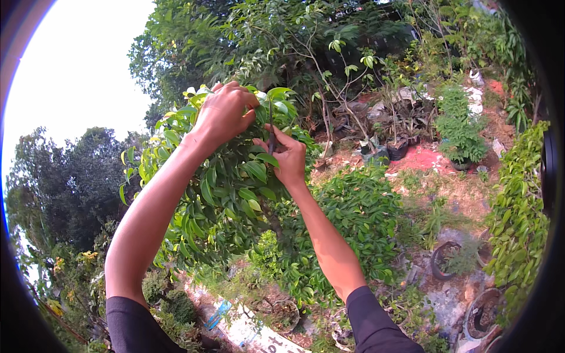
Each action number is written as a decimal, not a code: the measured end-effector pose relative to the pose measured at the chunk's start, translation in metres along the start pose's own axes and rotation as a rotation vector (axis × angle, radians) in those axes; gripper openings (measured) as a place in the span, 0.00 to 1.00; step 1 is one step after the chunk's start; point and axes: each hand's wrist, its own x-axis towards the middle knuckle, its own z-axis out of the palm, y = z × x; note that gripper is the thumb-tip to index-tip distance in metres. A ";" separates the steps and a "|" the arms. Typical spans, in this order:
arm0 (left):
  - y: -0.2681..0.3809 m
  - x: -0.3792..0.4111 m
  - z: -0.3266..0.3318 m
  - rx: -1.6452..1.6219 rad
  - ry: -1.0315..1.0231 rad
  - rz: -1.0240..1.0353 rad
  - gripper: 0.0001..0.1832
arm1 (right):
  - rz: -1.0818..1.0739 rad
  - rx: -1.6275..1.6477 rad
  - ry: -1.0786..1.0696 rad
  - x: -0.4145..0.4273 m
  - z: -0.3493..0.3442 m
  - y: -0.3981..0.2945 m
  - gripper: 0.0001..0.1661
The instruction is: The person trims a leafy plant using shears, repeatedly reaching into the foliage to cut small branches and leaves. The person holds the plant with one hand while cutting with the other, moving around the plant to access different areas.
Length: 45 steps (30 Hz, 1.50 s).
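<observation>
A leafy shrub [229,194] with glossy green leaves stands directly before me, its crown at the height of my raised hands. My left hand [229,108] reaches into the top leaves from the left, fingers curled; whether they pinch a shoot is hidden. My right hand [289,156] grips a slim, dark hand tool [271,132] held upright, with its narrow end pointing up among the leaves. Its exact kind is hard to tell. The tool's upper end lies just right of my left thumb, close to a bright green leaf [279,92].
Behind stand thin-stemmed young trees and dark plant bags [397,149] on reddish ground. A feathery potted plant [461,128] is at the right. Lower right are a round pot [481,313] and a dark ring [441,261]. A white sheet with writing [258,333] lies below.
</observation>
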 end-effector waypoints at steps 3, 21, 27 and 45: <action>-0.005 -0.003 0.004 -0.027 0.032 0.027 0.10 | 0.047 0.052 0.024 -0.005 0.009 0.000 0.28; -0.014 -0.007 0.021 -0.094 0.011 -0.032 0.11 | 0.107 -0.239 -0.267 0.003 -0.031 -0.016 0.30; -0.003 -0.012 0.018 -0.124 -0.022 -0.118 0.10 | 0.113 -0.300 -0.267 0.003 -0.035 -0.022 0.25; 0.104 -0.130 -0.087 -0.186 0.108 0.291 0.16 | 0.010 0.084 0.379 -0.061 -0.121 -0.137 0.29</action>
